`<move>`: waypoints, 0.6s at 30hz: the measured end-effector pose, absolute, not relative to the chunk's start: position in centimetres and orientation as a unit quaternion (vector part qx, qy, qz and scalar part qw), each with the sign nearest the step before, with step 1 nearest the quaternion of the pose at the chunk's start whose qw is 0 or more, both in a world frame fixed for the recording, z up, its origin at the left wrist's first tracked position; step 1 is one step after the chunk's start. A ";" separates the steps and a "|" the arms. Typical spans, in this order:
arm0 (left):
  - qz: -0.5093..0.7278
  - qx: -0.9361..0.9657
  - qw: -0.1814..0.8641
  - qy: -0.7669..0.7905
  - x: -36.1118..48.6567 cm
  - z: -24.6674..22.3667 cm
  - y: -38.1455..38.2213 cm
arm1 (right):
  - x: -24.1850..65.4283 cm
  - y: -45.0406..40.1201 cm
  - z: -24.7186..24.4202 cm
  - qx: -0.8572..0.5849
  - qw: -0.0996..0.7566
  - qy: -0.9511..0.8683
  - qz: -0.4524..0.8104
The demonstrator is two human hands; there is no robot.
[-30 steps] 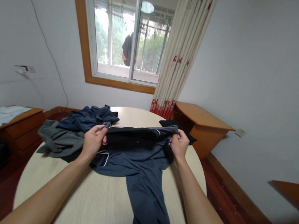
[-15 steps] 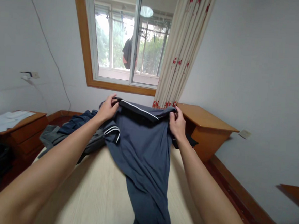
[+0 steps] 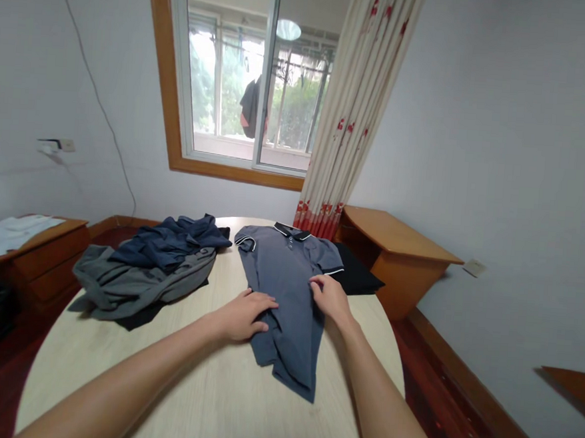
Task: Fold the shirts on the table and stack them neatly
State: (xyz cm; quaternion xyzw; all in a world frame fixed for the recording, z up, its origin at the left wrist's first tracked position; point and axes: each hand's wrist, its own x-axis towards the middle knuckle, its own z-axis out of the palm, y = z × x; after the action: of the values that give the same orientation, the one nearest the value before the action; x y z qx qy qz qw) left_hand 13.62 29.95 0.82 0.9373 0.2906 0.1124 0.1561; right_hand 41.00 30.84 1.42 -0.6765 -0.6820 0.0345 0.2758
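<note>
The left hand [image 3: 244,314] is resting palm down on the lower part of a grey-blue polo shirt [image 3: 289,269], along the edge nearer the left arm. Its fingers are lying loosely extended over the fabric, and its thumb is standing apart from them, so the hand is staying fairly wide and is pressing on the cloth rather than gripping it. The right hand [image 3: 334,301] is hovering low at the opposite edge of the shirt, just below the sleeve on that side. Its fingers are bending inward and its fingertips are sitting at the fabric, in a narrower shape than the left; whether they are pinching the cloth or only touching it, I cannot tell.

The shirt is lying face up near the middle of a round, pale table [image 3: 195,386]. Its black collar [image 3: 291,232], edged in white, is pointing toward the window [image 3: 231,88], and its hem is facing the person. Both short sleeves are spreading outward, showing white-striped cuffs, while the lower left edge is creasing beside the left hand.

To the left of the shirt, a navy garment [image 3: 171,240] is lying crumpled on a grey garment [image 3: 132,284], with some black cloth [image 3: 141,316] showing underneath. To the right, a black garment [image 3: 357,271] is lying flat near the table's edge, just beyond the right sleeve
</note>
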 end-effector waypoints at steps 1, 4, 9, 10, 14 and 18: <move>0.109 0.939 0.160 0.283 13.3 0.6 29.7 | 41.1 30.4 1.6 -0.692 0.268 -0.669 0.041; 0.120 0.942 0.173 0.262 11.9 0.5 29.5 | 41.4 29.2 2.2 -0.745 0.225 -0.625 0.060; 0.142 0.927 0.234 0.256 8.4 0.8 29.1 | 42.1 28.4 2.0 -0.776 0.141 -0.600 0.134; 0.149 0.922 0.246 0.258 7.7 0.8 29.0 | 42.1 28.3 1.8 -0.770 0.142 -0.602 0.158; 0.155 0.914 0.258 0.272 6.2 1.1 28.5 | 41.6 27.8 1.3 -0.730 0.169 -0.598 0.284; 0.152 0.911 0.228 0.308 6.4 1.6 28.1 | 40.7 27.2 1.6 -0.668 0.147 -0.643 0.344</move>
State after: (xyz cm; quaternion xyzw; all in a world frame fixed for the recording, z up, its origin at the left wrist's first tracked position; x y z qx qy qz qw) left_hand 6.39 28.09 1.64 0.9110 0.3080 0.1521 0.2284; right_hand 40.75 27.24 1.61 -0.6680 -0.6434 0.3436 0.1474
